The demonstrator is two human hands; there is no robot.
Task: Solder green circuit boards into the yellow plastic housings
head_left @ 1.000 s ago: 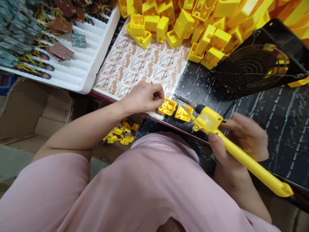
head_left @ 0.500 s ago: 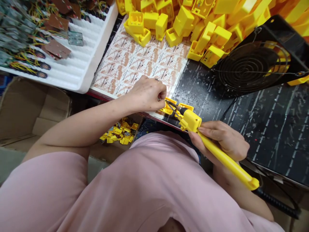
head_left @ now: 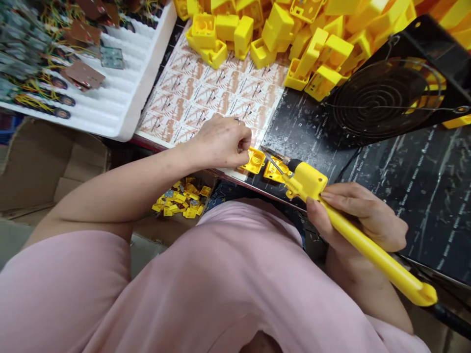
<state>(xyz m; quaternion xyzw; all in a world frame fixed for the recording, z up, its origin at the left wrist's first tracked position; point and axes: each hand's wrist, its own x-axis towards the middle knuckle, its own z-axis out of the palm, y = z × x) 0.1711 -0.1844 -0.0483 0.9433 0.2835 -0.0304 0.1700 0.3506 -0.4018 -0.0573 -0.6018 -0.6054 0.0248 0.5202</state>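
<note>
My right hand [head_left: 362,215] is wrapped round the handle of a yellow soldering iron [head_left: 371,245]. Its metal tip and a thin side tube point left, over two small open yellow plastic housings. Near the bench edge, the left housing [head_left: 255,162] lies against the fingers of my left hand [head_left: 226,142]. The right housing [head_left: 274,170] lies partly behind the iron's tip. My left hand is closed in a pinch, with a ring on one finger; whatever its fingertips hold is hidden from this angle.
Yellow plastic cases [head_left: 275,29] are heaped at the back. A black fan [head_left: 386,98] stands on the right. On the left, a white foam tray [head_left: 136,73] carries circuit boards and wired parts. A cardboard box [head_left: 51,162] and a bin of small yellow parts [head_left: 182,198] sit below the bench edge.
My right hand has drawn the soldering iron right and slightly down, its tip moving away from the left housing and my left fingers. My left hand has hardly moved.
</note>
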